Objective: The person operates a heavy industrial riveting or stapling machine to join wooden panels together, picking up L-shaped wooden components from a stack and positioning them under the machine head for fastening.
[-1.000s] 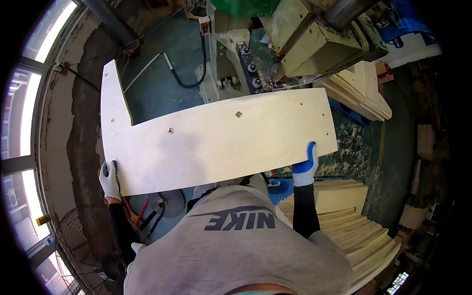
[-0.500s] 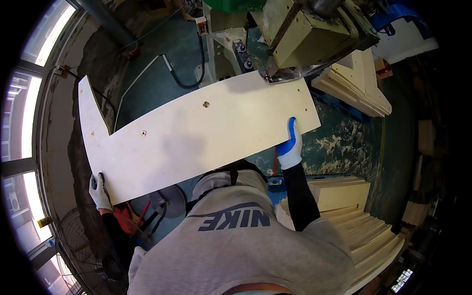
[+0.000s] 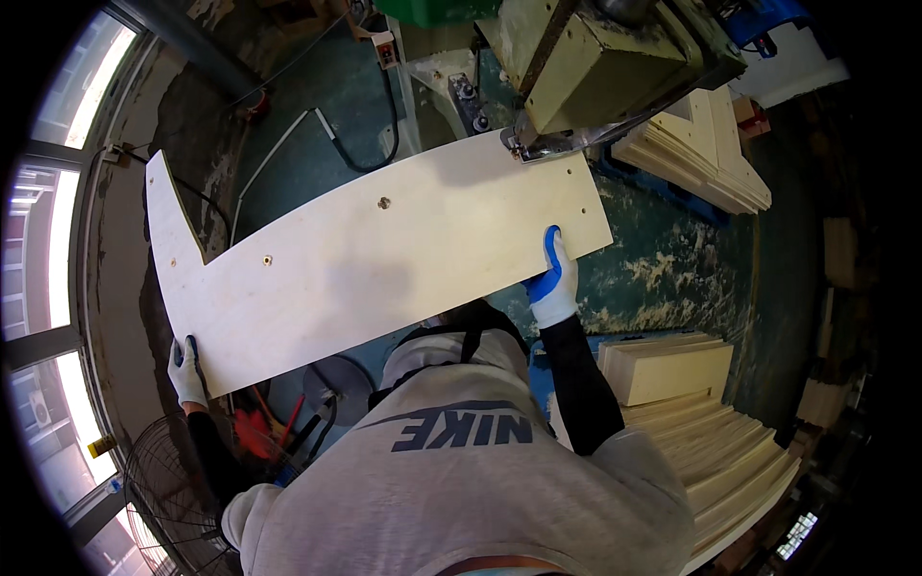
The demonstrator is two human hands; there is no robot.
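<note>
A large pale plywood panel [image 3: 317,288] with a notch at its far left lies level in front of me. Several small holes run across it, some with metal fittings set in them. My left hand [image 3: 187,371], in a white and dark glove, grips the panel's near left corner. My right hand [image 3: 553,278], in a white and blue glove, holds the near edge towards the right end, thumb on top. The panel's far right edge sits under the head of a green machine [image 3: 615,77], by its metal tip [image 3: 519,146]. Fingers beneath the panel are hidden.
Stacked plywood panels stand at the right: one stack [image 3: 691,163] beyond the panel, another [image 3: 711,461] beside my right arm. A wire fan [image 3: 173,480] and a round grey base [image 3: 338,392] are at the lower left. A black hose [image 3: 392,125] hangs behind the panel.
The panel has shifted slightly to the left under the machine head, and both hands have moved with it. Their grip looks the same.
</note>
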